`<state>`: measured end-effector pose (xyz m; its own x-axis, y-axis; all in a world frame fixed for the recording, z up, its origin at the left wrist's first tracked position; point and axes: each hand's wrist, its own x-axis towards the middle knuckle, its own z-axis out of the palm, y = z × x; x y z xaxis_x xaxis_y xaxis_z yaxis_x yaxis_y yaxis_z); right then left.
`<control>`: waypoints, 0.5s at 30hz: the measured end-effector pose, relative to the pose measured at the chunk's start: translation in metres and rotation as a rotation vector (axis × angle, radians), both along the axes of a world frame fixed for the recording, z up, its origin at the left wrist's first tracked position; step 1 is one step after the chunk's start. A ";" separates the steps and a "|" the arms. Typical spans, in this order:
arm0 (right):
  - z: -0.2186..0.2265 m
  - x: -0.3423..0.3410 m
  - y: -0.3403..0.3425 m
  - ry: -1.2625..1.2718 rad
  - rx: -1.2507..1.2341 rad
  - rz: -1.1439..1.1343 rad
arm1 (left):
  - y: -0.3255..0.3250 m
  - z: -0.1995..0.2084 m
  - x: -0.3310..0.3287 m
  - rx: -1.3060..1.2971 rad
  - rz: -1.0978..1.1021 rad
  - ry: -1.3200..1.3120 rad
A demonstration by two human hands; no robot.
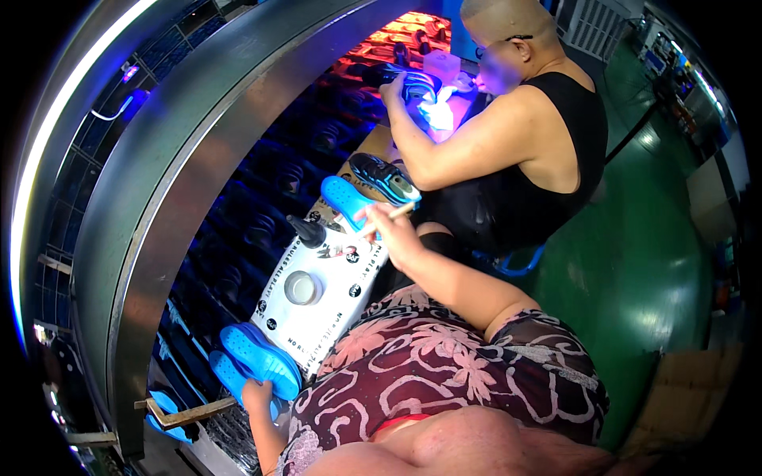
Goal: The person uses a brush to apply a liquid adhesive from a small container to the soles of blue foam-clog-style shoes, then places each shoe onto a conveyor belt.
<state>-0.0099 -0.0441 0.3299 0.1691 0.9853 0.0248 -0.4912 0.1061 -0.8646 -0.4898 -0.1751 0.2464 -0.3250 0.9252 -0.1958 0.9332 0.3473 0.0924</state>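
Observation:
My right hand [394, 236] is closed around a brush [402, 210] with a pale wooden handle. Its tip is low, close to a blue shoe sole [340, 194], and I cannot make out whether they touch. Beside that sole rests a black shoe upper [381, 176] with light-blue trim. At the lower left, my left hand [257, 397] grips the edge of a blue sole [226, 374], which lies against another blue sole [262, 357]. Between my hands, a round cup [302, 288] of pale liquid and a black nozzle bottle [306, 231] stand on a white printed box [317, 321].
A dark conveyor [262, 230] carrying shoe parts runs along the left under a curved metal hood [171, 214]. Ahead of me, a co-worker [508, 151] in a black top handles a shoe [417, 86] under bright violet light. A wooden bar [194, 414] juts out near my left hand.

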 end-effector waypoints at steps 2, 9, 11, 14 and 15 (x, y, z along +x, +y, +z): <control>-0.022 -0.015 -0.011 -0.038 -0.121 0.060 | -0.002 -0.006 -0.009 0.040 -0.004 -0.041; -0.037 -0.023 -0.014 -0.041 -0.105 0.174 | -0.030 0.010 0.008 0.228 0.528 -0.952; -0.034 -0.028 -0.012 -0.018 -0.124 0.177 | -0.031 0.013 0.008 0.016 0.707 -1.590; -0.036 -0.033 -0.013 -0.007 -0.129 0.200 | -0.031 0.018 0.014 0.016 0.597 -1.900; -0.036 -0.033 -0.013 -0.023 -0.124 0.207 | -0.031 0.031 0.034 0.165 0.583 -1.861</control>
